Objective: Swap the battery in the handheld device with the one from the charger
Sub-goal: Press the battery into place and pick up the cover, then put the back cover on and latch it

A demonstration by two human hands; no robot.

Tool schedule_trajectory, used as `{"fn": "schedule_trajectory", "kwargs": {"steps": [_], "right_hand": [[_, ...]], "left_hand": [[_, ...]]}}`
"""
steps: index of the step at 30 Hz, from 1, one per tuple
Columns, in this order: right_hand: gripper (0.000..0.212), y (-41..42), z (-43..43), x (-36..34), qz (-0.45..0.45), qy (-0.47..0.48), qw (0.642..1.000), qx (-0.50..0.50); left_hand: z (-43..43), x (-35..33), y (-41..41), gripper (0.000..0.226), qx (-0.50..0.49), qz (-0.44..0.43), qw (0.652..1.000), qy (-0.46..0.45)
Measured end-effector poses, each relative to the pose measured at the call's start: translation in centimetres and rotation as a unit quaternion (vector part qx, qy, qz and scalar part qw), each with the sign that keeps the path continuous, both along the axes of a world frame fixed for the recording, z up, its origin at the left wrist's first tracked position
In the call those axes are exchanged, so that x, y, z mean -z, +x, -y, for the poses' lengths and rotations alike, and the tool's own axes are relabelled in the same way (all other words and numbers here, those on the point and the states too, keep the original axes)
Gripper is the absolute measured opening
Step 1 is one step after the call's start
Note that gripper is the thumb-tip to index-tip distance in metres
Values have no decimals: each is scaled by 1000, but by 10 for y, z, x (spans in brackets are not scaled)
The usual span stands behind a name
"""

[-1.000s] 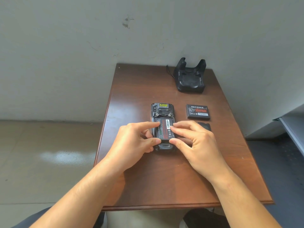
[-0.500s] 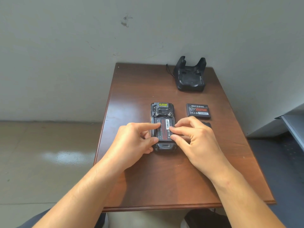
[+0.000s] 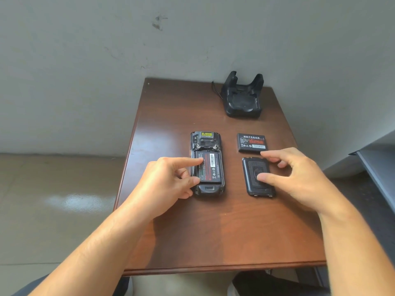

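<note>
The black handheld device [image 3: 206, 141] lies face down mid-table, its back open. A black battery with a red label [image 3: 211, 167] sits in its bay. My left hand [image 3: 168, 182] steadies it, index fingertip on the battery's left edge and thumb on the device's lower left side. Right of the device lies a second battery [image 3: 252, 142], label up. Below that battery rests the black back cover [image 3: 251, 167]. My right hand [image 3: 299, 176] is spread over the cover, thumb tip on its middle and index finger at its top edge. The black charger cradle [image 3: 243, 101] stands at the back right with nothing in it.
The small brown table [image 3: 213, 231] stands against a grey wall, with tiled floor to the left. A grey shelf edge [image 3: 376, 167] juts in on the right. A thin cable runs from the charger toward the wall.
My right hand has left the battery in the device and moved right onto the back cover. The battery now lies flat in its bay. My left hand has stayed on the device.
</note>
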State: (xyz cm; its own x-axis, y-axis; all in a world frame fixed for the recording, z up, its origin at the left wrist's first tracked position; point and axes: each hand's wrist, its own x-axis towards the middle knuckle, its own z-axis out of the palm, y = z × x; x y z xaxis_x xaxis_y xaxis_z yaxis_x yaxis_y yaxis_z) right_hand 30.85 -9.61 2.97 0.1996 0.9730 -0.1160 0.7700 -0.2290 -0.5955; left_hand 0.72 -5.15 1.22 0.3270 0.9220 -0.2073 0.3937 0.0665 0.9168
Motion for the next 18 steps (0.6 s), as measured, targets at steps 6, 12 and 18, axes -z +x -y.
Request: {"fn": "schedule_trajectory", "kwargs": {"steps": [6,12,18], "right_hand": [[51,1,-8,-2,20,-63,997,-41],[25,-4,-8,-8,-271,78,959,-42],[20,-42,-27,-23,-400,206,892,-33]], "left_hand": [[1,3,0,41,-3,-3,1000,6],[0,2,1,41,-1,-3,1000,7],[4,1,-1,41,11,-13,1000,25]]}}
